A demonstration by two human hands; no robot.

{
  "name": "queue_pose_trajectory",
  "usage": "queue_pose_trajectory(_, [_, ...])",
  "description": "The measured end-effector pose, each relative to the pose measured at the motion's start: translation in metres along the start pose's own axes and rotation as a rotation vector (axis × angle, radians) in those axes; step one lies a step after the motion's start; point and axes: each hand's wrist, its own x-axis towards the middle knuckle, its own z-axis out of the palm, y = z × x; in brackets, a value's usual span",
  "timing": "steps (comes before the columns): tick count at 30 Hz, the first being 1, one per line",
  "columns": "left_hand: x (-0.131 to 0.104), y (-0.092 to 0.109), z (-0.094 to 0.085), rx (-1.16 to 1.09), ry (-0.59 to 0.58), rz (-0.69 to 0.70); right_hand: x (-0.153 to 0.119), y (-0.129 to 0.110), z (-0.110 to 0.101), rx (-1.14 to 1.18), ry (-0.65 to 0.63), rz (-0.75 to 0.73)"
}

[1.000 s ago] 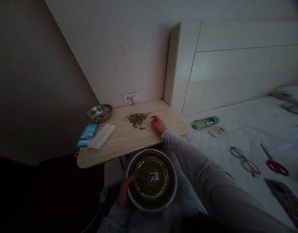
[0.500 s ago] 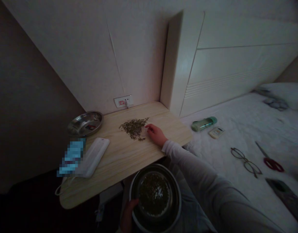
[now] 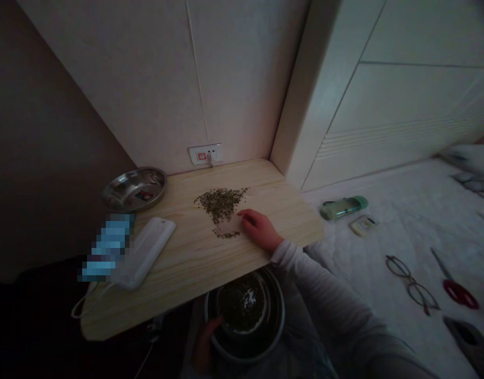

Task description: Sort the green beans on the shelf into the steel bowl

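A loose pile of small dark green grains (image 3: 222, 202) is spread over the wooden table (image 3: 187, 263). My right hand (image 3: 260, 229) rests at the pile's right side, fingers curled and index finger pointing at the grains; whether anything is under the fingers is hidden. Below the table's front edge, a round metal bowl (image 3: 279, 310) holds more dark grains in its middle. My left hand (image 3: 208, 339) grips this bowl by its left rim, with the thumb over the edge.
At the table's left stand a shallow steel dish (image 3: 119, 192), a blurred phone (image 3: 108, 250) and a white power bank (image 3: 149, 252) with a cable. On the bed lie a green bottle (image 3: 344, 208), a small pale box (image 3: 362, 225), glasses (image 3: 411, 284) and red-handled scissors (image 3: 461, 293).
The view has shifted slightly. The pile's lower part has thinned and spread near my right hand, leaving a gap above a short row of grains. My left hand still holds the bowl.
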Motion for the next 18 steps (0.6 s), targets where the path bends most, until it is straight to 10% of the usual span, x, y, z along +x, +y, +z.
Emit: queue_pose_trajectory(18, [-0.01, 0.002, 0.019, 0.136, 0.098, 0.253, -0.047, 0.0, -0.032, 0.118, 0.064, 0.137])
